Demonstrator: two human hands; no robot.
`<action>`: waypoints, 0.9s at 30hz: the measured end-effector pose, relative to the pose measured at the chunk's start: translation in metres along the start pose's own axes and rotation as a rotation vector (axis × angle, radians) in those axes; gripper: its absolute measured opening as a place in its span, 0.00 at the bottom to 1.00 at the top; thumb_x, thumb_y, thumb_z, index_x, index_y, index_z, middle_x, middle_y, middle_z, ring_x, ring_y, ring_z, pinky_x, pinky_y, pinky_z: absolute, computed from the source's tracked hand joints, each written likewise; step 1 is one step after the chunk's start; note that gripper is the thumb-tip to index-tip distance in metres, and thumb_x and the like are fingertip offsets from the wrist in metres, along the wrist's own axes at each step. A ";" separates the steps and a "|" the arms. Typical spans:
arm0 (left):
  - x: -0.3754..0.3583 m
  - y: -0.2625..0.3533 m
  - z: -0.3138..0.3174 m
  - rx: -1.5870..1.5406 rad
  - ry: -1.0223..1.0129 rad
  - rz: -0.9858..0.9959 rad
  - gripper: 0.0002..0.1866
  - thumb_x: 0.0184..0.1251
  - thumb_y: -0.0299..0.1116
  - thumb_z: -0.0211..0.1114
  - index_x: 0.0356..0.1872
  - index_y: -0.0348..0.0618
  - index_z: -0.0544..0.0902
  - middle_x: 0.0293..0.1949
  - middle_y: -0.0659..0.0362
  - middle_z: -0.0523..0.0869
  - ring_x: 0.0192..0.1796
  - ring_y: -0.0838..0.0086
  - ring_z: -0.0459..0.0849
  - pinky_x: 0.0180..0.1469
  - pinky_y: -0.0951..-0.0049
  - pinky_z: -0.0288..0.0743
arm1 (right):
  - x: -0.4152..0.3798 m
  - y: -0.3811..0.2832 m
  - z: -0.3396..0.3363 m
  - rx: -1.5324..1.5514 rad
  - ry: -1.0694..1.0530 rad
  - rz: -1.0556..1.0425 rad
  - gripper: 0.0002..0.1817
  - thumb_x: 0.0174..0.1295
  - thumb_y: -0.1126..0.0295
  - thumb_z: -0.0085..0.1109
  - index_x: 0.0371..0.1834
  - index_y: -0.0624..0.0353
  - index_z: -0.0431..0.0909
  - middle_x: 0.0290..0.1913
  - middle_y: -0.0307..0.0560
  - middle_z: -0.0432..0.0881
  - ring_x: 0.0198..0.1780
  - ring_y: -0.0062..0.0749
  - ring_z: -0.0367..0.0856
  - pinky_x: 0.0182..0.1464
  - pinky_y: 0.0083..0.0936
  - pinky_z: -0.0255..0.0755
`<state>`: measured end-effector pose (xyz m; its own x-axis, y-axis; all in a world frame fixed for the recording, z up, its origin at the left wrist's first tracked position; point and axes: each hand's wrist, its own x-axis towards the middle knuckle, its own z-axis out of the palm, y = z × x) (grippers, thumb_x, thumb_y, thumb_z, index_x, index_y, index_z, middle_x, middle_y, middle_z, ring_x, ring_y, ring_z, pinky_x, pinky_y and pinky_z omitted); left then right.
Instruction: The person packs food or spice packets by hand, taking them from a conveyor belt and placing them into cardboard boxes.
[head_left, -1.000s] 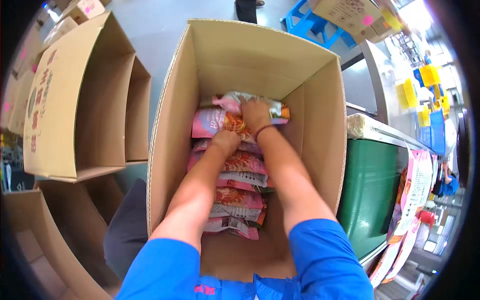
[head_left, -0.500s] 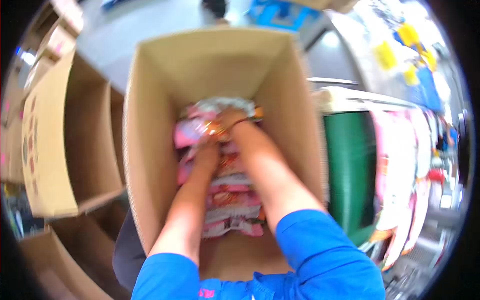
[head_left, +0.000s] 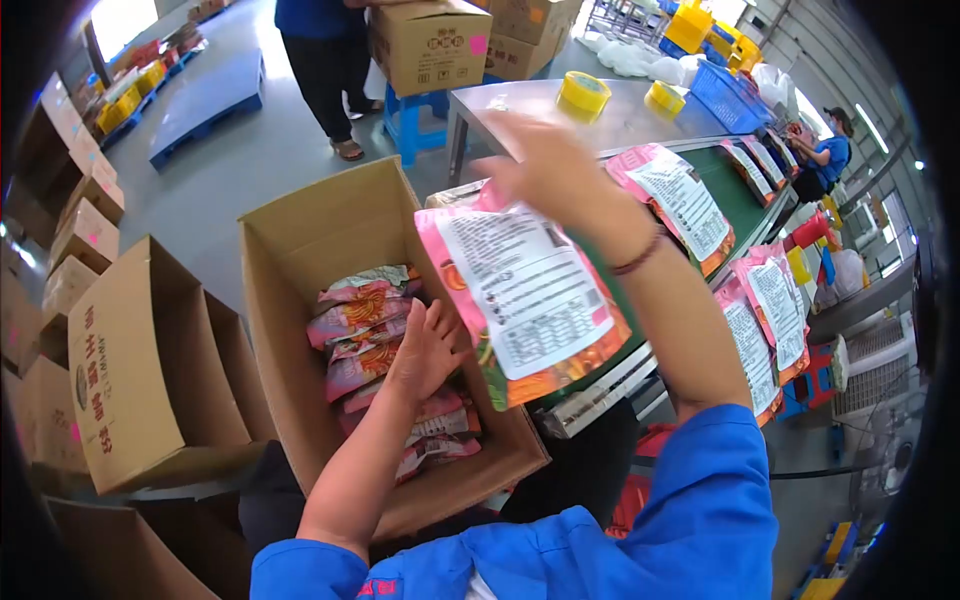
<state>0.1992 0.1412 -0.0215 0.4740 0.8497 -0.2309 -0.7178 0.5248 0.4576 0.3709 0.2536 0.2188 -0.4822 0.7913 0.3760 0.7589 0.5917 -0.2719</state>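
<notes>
- Closest in are the person's blue sleeves (head_left: 690,510), both bare forearms reaching out ahead of them.
- Just past those, a pink printed pouch (head_left: 525,290) is up in the air, tilted, its white label panel showing, in front of the right-hand side of the open box (head_left: 330,220).
- The left hand (head_left: 427,350) is just beside that pouch, fingers spread, its grip wide and carrying nothing. It looks well placed to steady the pouch's loose side; I'd use a flat palm, since a floppy bag probably buckles under a hard pinch.
- The right hand (head_left: 560,170), a dark band (head_left: 640,255) around its wrist, is at the pouch's top edge. It is blurred, so I cannot tell whether its grip has hold of that edge or is loose. Handling it well would mean keeping the top edge flat and the lower corners off the cardboard rim.
- Under and around the left hand, more pouches (head_left: 360,320) lie overlapping in a row inside the box; a light touch should keep that row even.
- To the right runs a green belt (head_left: 722,190) with label-up pouches (head_left: 680,205) on it.
- Farther off, a metal surface (head_left: 625,125) carries rolls of yellow tape (head_left: 585,95) and a blue basket (head_left: 735,95).
- Beyond, a person in dark trousers (head_left: 325,85) stands beside a carton (head_left: 430,50) on a blue stool (head_left: 405,130).
</notes>
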 end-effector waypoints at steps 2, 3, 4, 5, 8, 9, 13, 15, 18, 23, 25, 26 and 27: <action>-0.020 0.010 0.022 0.047 -0.148 0.024 0.50 0.60 0.69 0.56 0.73 0.45 0.52 0.74 0.55 0.56 0.74 0.63 0.56 0.72 0.53 0.52 | -0.051 0.096 -0.018 -0.202 0.158 0.193 0.35 0.55 0.63 0.64 0.67 0.60 0.64 0.64 0.63 0.70 0.63 0.55 0.71 0.62 0.39 0.68; -0.025 0.012 0.028 0.087 -0.171 0.075 0.47 0.63 0.66 0.55 0.73 0.44 0.53 0.73 0.56 0.59 0.73 0.65 0.59 0.72 0.54 0.54 | -0.079 0.142 -0.022 -0.370 0.139 0.268 0.45 0.52 0.62 0.66 0.73 0.55 0.54 0.68 0.66 0.63 0.70 0.60 0.60 0.67 0.42 0.63; -0.031 0.015 0.033 0.127 -0.188 0.124 0.44 0.66 0.64 0.54 0.72 0.44 0.54 0.71 0.56 0.62 0.72 0.66 0.61 0.72 0.55 0.55 | -0.098 0.149 -0.030 -0.524 -0.097 0.676 0.53 0.50 0.62 0.66 0.77 0.46 0.43 0.73 0.65 0.55 0.74 0.66 0.49 0.70 0.56 0.54; -0.037 0.017 0.039 -0.025 -0.194 0.127 0.35 0.70 0.52 0.57 0.70 0.43 0.59 0.66 0.57 0.71 0.67 0.67 0.69 0.70 0.60 0.60 | -0.115 0.164 -0.031 -0.517 -0.189 0.834 0.58 0.49 0.62 0.66 0.78 0.36 0.33 0.78 0.61 0.37 0.76 0.70 0.38 0.68 0.70 0.43; -0.037 0.015 0.036 0.279 0.017 0.086 0.33 0.67 0.49 0.62 0.66 0.38 0.66 0.61 0.55 0.76 0.62 0.69 0.75 0.64 0.65 0.69 | -0.145 0.161 -0.019 -0.693 -0.327 0.969 0.54 0.49 0.68 0.60 0.78 0.36 0.36 0.79 0.55 0.36 0.77 0.66 0.37 0.69 0.70 0.42; -0.035 0.011 0.040 0.232 0.069 0.085 0.26 0.63 0.34 0.67 0.61 0.41 0.72 0.57 0.58 0.80 0.58 0.70 0.78 0.62 0.67 0.69 | -0.148 0.168 -0.012 -0.717 -0.243 0.938 0.52 0.52 0.66 0.59 0.78 0.36 0.37 0.78 0.56 0.38 0.76 0.66 0.38 0.68 0.71 0.43; -0.053 0.009 0.054 0.374 0.168 0.270 0.19 0.61 0.28 0.68 0.54 0.40 0.78 0.49 0.60 0.84 0.48 0.76 0.81 0.51 0.72 0.74 | -0.138 0.190 -0.003 -0.795 -0.161 0.807 0.40 0.61 0.61 0.53 0.76 0.46 0.47 0.71 0.64 0.58 0.66 0.67 0.64 0.62 0.60 0.62; -0.076 0.032 0.064 0.411 0.243 0.279 0.09 0.63 0.27 0.66 0.44 0.41 0.83 0.35 0.63 0.87 0.24 0.85 0.78 0.23 0.82 0.69 | -0.126 0.201 -0.011 -0.757 -0.280 0.631 0.34 0.61 0.67 0.52 0.73 0.53 0.55 0.59 0.66 0.73 0.56 0.62 0.76 0.57 0.49 0.71; -0.106 0.064 0.051 0.591 0.302 0.263 0.10 0.62 0.27 0.67 0.44 0.40 0.83 0.34 0.62 0.87 0.22 0.86 0.77 0.20 0.83 0.68 | -0.123 0.192 -0.030 -0.731 -0.280 0.395 0.26 0.57 0.76 0.51 0.63 0.60 0.68 0.44 0.67 0.81 0.52 0.57 0.79 0.54 0.45 0.73; -0.138 0.091 0.033 1.079 0.278 0.406 0.11 0.62 0.21 0.64 0.45 0.35 0.84 0.39 0.56 0.88 0.35 0.77 0.86 0.39 0.74 0.80 | -0.109 0.145 -0.082 -0.241 -0.435 0.272 0.18 0.56 0.74 0.57 0.52 0.66 0.75 0.42 0.62 0.81 0.48 0.53 0.79 0.52 0.38 0.71; -0.144 0.084 0.022 1.575 0.223 0.302 0.13 0.57 0.19 0.63 0.43 0.41 0.86 0.38 0.53 0.88 0.35 0.72 0.86 0.40 0.71 0.79 | -0.109 0.109 -0.089 0.200 -0.387 0.249 0.17 0.60 0.71 0.60 0.51 0.67 0.75 0.44 0.52 0.83 0.47 0.38 0.80 0.51 0.32 0.72; -0.146 0.074 0.024 1.748 0.254 0.174 0.15 0.54 0.17 0.63 0.42 0.45 0.87 0.37 0.51 0.88 0.36 0.68 0.87 0.40 0.68 0.78 | -0.105 0.080 -0.086 0.448 -0.356 0.232 0.17 0.63 0.69 0.60 0.51 0.67 0.76 0.45 0.46 0.83 0.46 0.29 0.80 0.50 0.28 0.72; -0.143 0.061 0.007 1.976 0.129 0.139 0.20 0.49 0.18 0.63 0.44 0.51 0.87 0.37 0.49 0.86 0.38 0.60 0.86 0.42 0.63 0.79 | -0.100 0.058 -0.079 0.448 -0.373 0.226 0.17 0.63 0.69 0.60 0.51 0.67 0.76 0.45 0.46 0.83 0.46 0.29 0.80 0.50 0.28 0.72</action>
<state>0.0913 0.0508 0.0452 0.3762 0.9182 -0.1239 0.7651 -0.2324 0.6005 0.4974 0.1961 0.2352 -0.5129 0.8572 -0.0465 0.6417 0.3468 -0.6841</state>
